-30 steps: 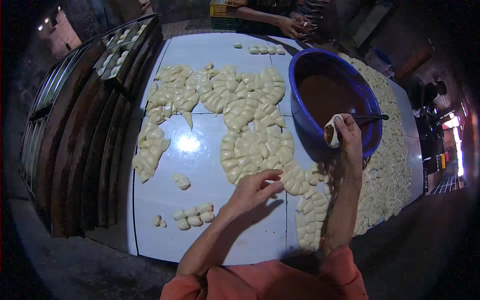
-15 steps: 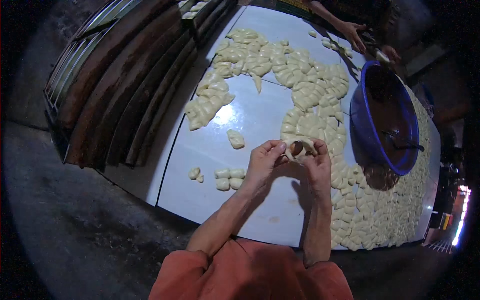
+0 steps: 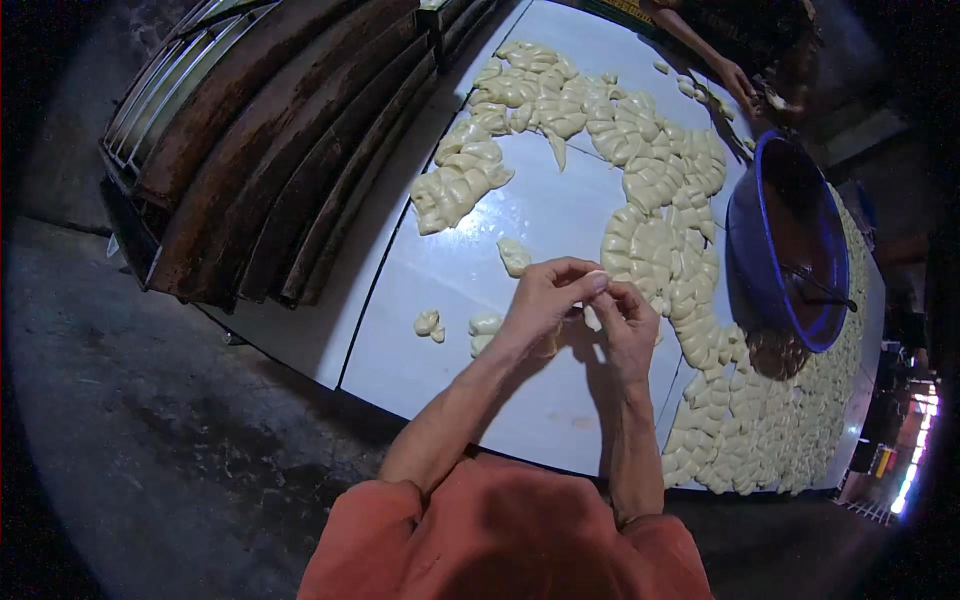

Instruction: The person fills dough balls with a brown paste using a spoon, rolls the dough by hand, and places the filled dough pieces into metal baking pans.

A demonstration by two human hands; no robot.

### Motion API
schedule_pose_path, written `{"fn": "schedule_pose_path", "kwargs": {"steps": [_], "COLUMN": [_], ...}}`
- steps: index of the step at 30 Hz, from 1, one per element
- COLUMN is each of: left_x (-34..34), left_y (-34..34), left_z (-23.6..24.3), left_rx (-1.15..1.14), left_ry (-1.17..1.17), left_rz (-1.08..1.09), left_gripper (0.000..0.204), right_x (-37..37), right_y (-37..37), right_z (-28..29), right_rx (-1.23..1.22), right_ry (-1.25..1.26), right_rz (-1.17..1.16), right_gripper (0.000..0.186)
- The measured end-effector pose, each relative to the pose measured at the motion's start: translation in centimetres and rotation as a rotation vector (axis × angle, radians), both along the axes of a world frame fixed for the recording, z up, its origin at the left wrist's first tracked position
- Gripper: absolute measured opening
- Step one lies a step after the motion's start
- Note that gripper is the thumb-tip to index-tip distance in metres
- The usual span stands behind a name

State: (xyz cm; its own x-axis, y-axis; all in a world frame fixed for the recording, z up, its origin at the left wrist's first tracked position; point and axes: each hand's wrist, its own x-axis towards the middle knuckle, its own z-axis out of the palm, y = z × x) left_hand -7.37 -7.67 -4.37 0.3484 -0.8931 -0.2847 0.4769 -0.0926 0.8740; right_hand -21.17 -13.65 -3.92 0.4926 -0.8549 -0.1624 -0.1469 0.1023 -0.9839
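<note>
A wide fisheye view is taken from head height, directed steeply downward; the tabletop (image 3: pixel 560 212) is covered at close range.

1 tub (image 3: pixel 742 238), 1 tbl (image 3: pixel 400 310), 100+ dough pcs (image 3: pixel 645 245)

No lettering, label, number or sign is legible anywhere

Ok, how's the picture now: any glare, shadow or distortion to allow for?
Head view: glare on the tabletop near the left-hand dough patch; head view: shadow left of the right forearm; head view: fisheye bends the dark brown stack, corners black; head view: bright strip at right edge.
</note>
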Motion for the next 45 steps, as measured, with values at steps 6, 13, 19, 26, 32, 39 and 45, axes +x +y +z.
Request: {"fn": "schedule_pose_path", "kwargs": {"steps": [6,13,19,26,32,39,45], "left_x": [1.5,1.0,-0.6,-0.8,0.5,5.5,6.2], "left_y": [0.8,2.1,3.5,3.9,4.4,3.2,1.1], "left_z": [1.0,0.9,0.6,-0.2,0.8,-0.8,-1.6], "left_rx": [0.112,-0.022,-0.026,0.053,0.164,0.556,0.427], "left_ry": [0.117,0.087,0.147,-0.060,-0.366,-1.215,-1.079], "left_rz": [-0.055,-0.092,-0.153,-0.070,-0.091,0.019,0.034], "left_gripper": [0.031,0.023,0.026,0.028,0.038,0.069,0.039], "right_x": [-0.9,0.2,0.2,-1.0,-4.2,-4.1,-2.4], "right_y": [1.0,1.1,2.2,2.3,2.5,1.5,1.8], "right_z": [-0.2,-1.4,-3.8,-1.0,0.2,-0.9,0.1], "right_rx": [-0.243,-0.588,-0.866,-0.616,-0.477,-0.364,-0.247], "right_ry": [-0.050,-0.126,-0.100,0.019,0.023,0.410,0.276], "right_rz": [0.140,0.029,-0.178,-0.037,0.141,0.420,0.113], "right_gripper": [0.035,0.034,0.018,0.021,0.025,0.022,0.029]}}
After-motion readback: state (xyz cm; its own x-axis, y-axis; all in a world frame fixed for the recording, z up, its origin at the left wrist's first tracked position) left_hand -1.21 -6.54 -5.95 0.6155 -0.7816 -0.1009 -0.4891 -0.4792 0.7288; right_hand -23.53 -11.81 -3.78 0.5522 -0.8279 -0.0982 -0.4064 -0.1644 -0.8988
